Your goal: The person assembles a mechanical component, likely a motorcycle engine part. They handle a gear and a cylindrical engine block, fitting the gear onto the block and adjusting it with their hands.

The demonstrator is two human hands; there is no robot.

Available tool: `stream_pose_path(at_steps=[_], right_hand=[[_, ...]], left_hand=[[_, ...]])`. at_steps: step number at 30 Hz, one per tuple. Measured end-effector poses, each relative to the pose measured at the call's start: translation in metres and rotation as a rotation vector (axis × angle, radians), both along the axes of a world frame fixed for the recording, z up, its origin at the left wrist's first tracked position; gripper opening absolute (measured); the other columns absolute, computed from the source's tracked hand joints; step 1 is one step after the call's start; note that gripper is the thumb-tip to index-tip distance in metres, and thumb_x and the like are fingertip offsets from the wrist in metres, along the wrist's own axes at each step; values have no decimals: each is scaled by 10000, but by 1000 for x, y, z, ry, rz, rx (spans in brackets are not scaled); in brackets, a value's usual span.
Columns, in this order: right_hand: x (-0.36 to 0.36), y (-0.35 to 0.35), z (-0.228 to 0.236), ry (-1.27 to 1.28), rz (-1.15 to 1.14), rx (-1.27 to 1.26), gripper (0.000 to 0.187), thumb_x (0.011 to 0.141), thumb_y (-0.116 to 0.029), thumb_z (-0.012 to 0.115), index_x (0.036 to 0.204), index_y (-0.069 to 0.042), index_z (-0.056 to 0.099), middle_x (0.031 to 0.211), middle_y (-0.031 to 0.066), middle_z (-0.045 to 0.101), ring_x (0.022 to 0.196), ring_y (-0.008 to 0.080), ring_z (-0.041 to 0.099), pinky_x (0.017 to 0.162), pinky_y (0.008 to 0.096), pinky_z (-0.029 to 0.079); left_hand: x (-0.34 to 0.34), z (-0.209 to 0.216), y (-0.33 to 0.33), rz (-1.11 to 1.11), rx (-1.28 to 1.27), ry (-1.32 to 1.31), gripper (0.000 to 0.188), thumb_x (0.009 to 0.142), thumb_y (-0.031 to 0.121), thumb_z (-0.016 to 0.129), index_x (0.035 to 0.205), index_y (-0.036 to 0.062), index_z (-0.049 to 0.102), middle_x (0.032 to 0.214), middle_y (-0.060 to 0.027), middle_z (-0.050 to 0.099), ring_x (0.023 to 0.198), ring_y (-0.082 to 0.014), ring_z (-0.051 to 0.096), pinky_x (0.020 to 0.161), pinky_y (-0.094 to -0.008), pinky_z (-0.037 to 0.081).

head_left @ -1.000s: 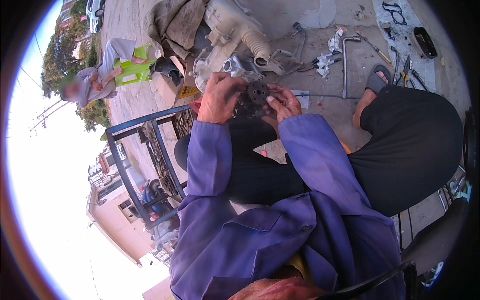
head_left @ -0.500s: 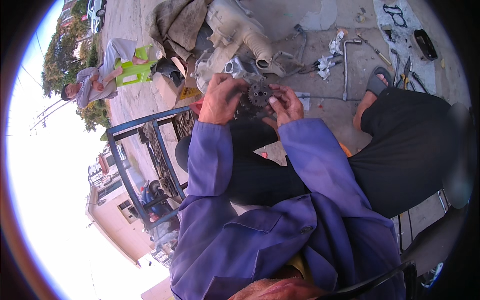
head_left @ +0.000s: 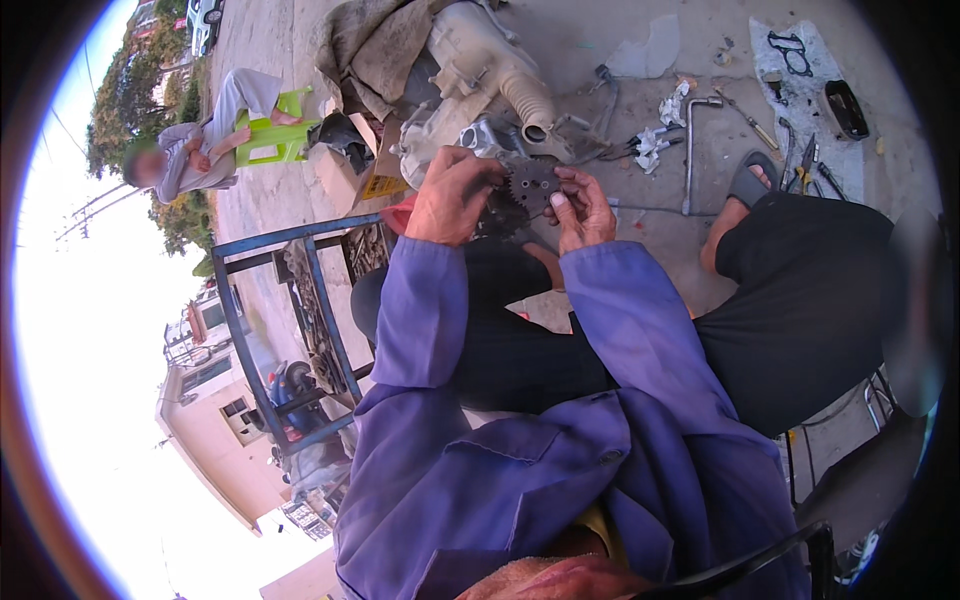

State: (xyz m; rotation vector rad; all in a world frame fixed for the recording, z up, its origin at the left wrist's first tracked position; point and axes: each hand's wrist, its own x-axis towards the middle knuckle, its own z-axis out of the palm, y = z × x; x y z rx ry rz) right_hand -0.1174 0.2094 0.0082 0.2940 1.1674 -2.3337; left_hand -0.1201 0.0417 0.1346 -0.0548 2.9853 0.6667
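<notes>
**Dark steel gear going between both hands**

Dark metal, toothed: we are holding a small gear (head_left: 533, 183) up in front of us, over our knees. Our left hand (head_left: 452, 197) is gripping it from its left side, fingers curled over the top edge. Our right hand (head_left: 583, 208) is pinching the gear's right edge, fingertips (head_left: 556, 200) pressing on the face. Both hands are closed on the part, neither one loose.

Just beyond the hands a grey engine casing (head_left: 487, 137) is sitting on the concrete ground (head_left: 640, 30), with a cream plastic housing (head_left: 480, 50) and its ribbed hose behind that. Past the right hand an L-shaped wrench (head_left: 690, 150) is lying flat, with small hand tools (head_left: 805, 165) further out. Left of the left hand a blue metal frame (head_left: 270, 300) is standing, and well beyond it another person (head_left: 200, 150) is sitting by a green stool (head_left: 275, 135).
</notes>
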Motion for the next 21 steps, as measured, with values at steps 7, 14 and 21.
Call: stream_pose_path(at_steps=[7, 14, 21], right_hand=[[-4, 1, 1, 25, -35, -7, 334, 977, -38, 587, 1309, -72, 582, 1065, 58, 623, 847, 106, 576, 790, 270, 510], [-8, 2, 1, 87, -108, 10, 329, 970, -26, 587, 1299, -27, 566, 1011, 59, 640, 793, 115, 611, 715, 253, 514], [-17, 9, 8, 161, -142, -7, 334, 973, -8, 590, 1304, -6, 547, 1058, 88, 646, 852, 120, 617, 775, 260, 528]], left_hand=[[1, -4, -5, -2, 2, 2, 380, 748, -70, 698, 1100, 75, 711, 1067, -116, 577, 1061, -297, 603, 945, -369, 503], [-2, -1, -1, -27, -9, -7, 375, 755, -47, 697, 1106, 85, 709, 1067, -115, 602, 1080, -305, 592, 950, -381, 502], [2, -8, 2, -130, -148, 29, 430, 687, -18, 712, 1101, 98, 706, 1014, -86, 661, 1110, -306, 573, 959, -406, 480]])
